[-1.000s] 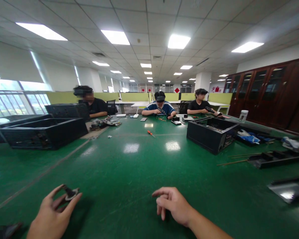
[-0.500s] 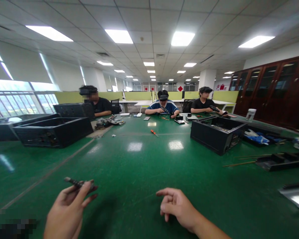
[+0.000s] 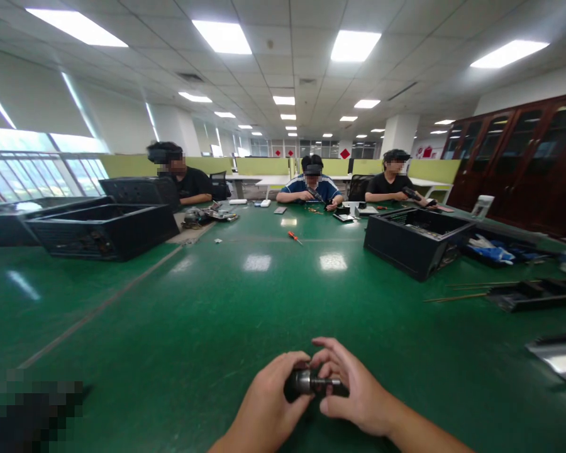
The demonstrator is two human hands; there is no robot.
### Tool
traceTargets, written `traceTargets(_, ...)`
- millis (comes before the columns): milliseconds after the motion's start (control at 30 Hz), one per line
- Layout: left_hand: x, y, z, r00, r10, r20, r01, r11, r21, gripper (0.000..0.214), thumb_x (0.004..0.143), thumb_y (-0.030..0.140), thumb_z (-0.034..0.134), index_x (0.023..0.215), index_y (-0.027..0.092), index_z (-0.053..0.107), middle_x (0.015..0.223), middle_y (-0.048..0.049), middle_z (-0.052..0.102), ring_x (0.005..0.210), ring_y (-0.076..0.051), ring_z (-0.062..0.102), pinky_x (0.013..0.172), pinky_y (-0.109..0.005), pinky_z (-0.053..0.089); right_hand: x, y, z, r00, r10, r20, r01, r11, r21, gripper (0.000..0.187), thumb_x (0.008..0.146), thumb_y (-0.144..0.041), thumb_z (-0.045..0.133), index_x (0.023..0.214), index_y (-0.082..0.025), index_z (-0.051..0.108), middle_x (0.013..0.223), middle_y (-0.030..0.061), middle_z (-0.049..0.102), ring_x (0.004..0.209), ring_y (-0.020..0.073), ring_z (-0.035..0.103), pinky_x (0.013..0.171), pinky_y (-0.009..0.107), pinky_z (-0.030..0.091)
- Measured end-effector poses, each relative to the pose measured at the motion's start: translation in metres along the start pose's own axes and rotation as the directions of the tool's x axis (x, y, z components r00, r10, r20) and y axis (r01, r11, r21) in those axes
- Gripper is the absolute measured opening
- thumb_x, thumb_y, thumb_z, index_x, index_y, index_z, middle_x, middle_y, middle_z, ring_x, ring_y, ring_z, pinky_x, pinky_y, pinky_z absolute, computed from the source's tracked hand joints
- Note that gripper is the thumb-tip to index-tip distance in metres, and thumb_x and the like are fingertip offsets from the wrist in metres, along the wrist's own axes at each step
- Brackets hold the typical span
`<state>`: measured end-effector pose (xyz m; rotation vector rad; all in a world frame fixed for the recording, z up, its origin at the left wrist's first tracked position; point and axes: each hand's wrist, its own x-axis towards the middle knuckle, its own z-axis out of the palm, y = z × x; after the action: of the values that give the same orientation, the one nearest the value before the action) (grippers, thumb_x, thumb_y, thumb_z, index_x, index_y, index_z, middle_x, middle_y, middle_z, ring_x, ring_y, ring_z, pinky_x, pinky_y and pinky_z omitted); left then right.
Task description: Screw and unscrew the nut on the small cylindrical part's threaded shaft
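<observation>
My left hand (image 3: 273, 399) is closed round the thick end of a dark cylindrical part with a silver metal band (image 3: 303, 382). Its narrower end points right, into the curl of my right hand (image 3: 353, 393). There the thumb lies below the narrow end and bent fingers lie above it, with the index finger raised. How firmly the right fingers press cannot be seen. Both hands are low in the head view, just above the green tabletop (image 3: 207, 321). The palms hide some of the part.
Black computer cases (image 3: 108, 233) stand at left, and another black case (image 3: 417, 242) at right. An orange screwdriver (image 3: 294, 237) lies mid-table. At right are a black tray (image 3: 538, 294) and thin rods (image 3: 457, 298). Three people sit across the table. A blurred dark patch fills the lower left.
My left hand has moved right with the dark part, turning it. My right hand, apart and holding nothing before, has come round the part's narrow end. The view has tilted down slightly.
</observation>
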<state>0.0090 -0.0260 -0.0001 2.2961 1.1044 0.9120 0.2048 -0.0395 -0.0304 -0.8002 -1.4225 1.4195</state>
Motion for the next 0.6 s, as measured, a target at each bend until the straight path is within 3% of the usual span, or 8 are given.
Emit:
traceTargets(133, -0.002, 0.0, 0.0, 0.999, 0.032, 0.031, -0.031, 0.999, -0.039, 0.026, 0.074, 0.006, 0.067, 0.092, 0.023, 0.063, 0.089, -0.0006, 0.07, 0.083, -0.017, 0.067, 0.075, -0.027, 0.052, -0.011, -0.003, 0.005, 0.997, -0.031, -0.072, 0.007, 0.948, -0.317, 0.073, 0.065, -0.012, 0.073, 0.133, -0.026, 0.05, 0.107, 0.0042, 0.063, 0.088, 0.0202, 0.06, 0.082, 0.034, 0.048)
traceTargets(233, -0.002, 0.001, 0.002, 0.997, 0.082, -0.012, -0.083, 0.994, -0.07, 0.024, 0.075, 0.006, 0.066, 0.092, 0.022, 0.062, 0.091, -0.0019, 0.069, 0.085, -0.017, 0.067, 0.077, -0.028, 0.052, -0.016, -0.003, 0.005, 0.992, -0.039, -0.117, -0.022, 0.875, -0.484, 0.063, 0.064, -0.013, 0.074, 0.125, -0.023, 0.059, 0.096, 0.0035, 0.066, 0.077, 0.0191, 0.06, 0.072, 0.031, 0.049)
traceTargets(500, 0.003, -0.007, 0.004, 0.995, 0.098, -0.005, -0.098, 0.989, -0.11, 0.027, 0.075, 0.004, 0.068, 0.093, 0.023, 0.061, 0.091, -0.0009, 0.069, 0.086, -0.015, 0.066, 0.079, -0.027, 0.051, -0.013, -0.017, 0.004, 0.991, -0.016, -0.132, -0.063, 0.815, -0.576, 0.011, 0.081, -0.024, 0.066, 0.091, -0.021, 0.07, 0.068, -0.0021, 0.061, 0.063, 0.0147, 0.055, 0.06, 0.025, 0.039)
traceTargets(600, 0.003, -0.006, 0.005, 0.991, 0.133, 0.019, -0.13, 0.986, -0.105, 0.025, 0.077, 0.006, 0.068, 0.094, 0.023, 0.061, 0.092, -0.0013, 0.069, 0.087, -0.016, 0.066, 0.079, -0.028, 0.051, -0.011, -0.019, 0.003, 0.992, -0.047, -0.116, -0.031, 0.803, -0.595, 0.014, 0.089, -0.027, 0.059, 0.084, -0.019, 0.07, 0.072, -0.0008, 0.064, 0.067, 0.0148, 0.057, 0.064, 0.025, 0.038)
